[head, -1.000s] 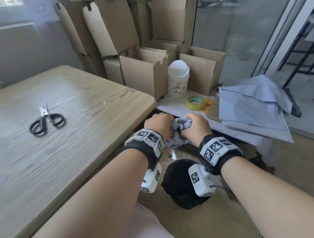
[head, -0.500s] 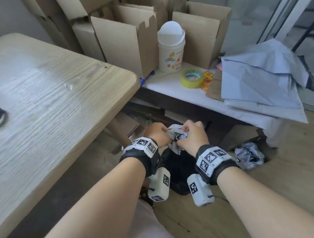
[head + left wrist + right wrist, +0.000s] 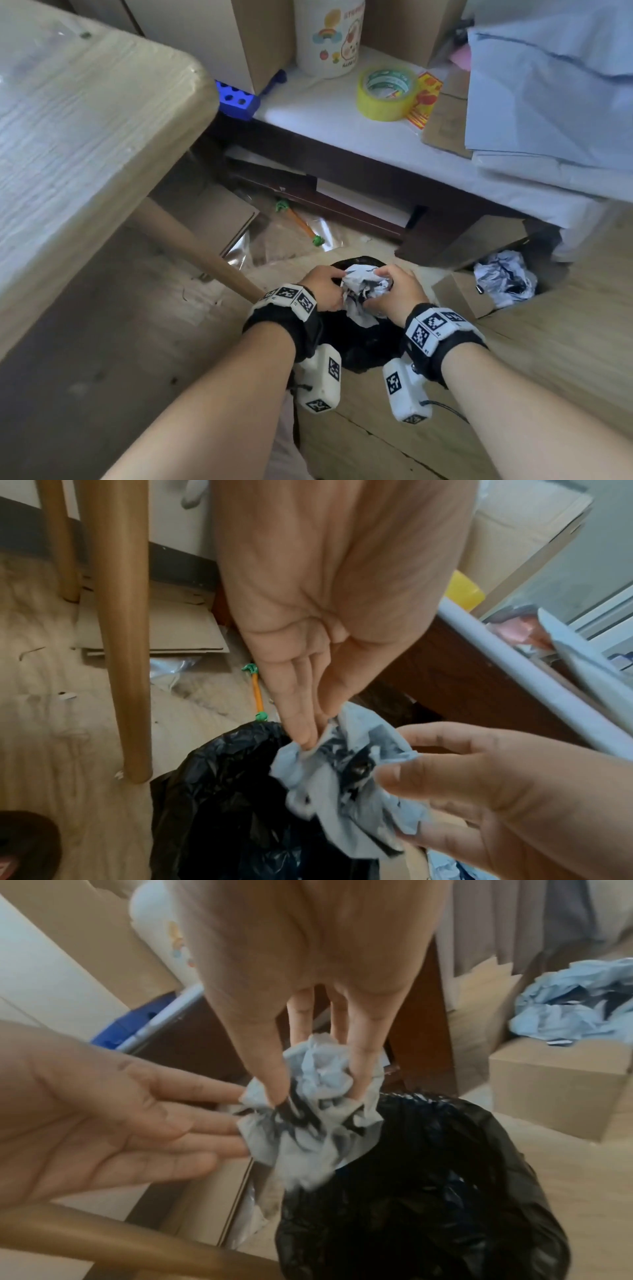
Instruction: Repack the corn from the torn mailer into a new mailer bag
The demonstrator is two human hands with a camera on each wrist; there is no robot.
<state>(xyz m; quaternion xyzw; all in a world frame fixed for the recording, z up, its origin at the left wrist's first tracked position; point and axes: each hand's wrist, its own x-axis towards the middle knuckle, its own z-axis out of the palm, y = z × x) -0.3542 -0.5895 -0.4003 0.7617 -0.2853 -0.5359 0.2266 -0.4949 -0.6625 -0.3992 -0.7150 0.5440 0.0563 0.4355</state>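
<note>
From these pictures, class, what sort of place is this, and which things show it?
Probably a home packing corner for small parcels: folded cardboard boxes against the wall, a roll of yellow packing tape on the low shelf, and stacked blue mailer bags beside it.

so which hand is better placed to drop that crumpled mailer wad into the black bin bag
Right. The right hand grips the crumpled mailer from above, directly over the black bin bag. The left hand only touches the wad's side with straight fingers, so it can simply pull away.

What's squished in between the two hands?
A crumpled grey mailer, held between the left hand and right hand above the black bin bag. All three views show it.
</note>
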